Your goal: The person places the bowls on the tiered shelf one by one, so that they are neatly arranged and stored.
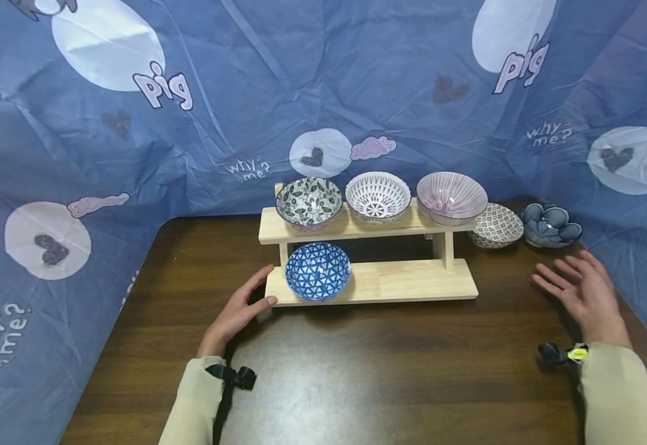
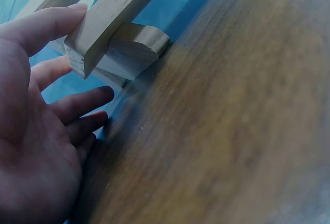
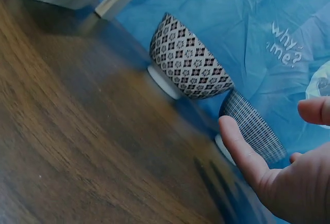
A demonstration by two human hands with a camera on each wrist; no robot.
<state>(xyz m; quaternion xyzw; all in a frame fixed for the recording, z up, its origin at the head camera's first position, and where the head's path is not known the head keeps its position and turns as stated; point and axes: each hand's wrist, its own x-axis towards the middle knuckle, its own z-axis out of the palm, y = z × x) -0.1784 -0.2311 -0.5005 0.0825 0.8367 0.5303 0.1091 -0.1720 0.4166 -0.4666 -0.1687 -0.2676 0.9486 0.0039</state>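
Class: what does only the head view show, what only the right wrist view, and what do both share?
Only the head view: left hand, blue triangle-patterned bowl, leaf-patterned bowl, white spoke-patterned bowl, purple-striped bowl.
Only the right wrist view: the white foot under the diamond-patterned bowl.
Both: right hand, wooden stand, diamond-patterned bowl, blue petal bowl, table, backdrop cloth.

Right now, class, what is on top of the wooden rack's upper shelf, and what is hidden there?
The upper shelf holds three bowls: a leaf-patterned bowl, a white bowl with dark marks and a purple-striped bowl. The wood under their bases is covered.
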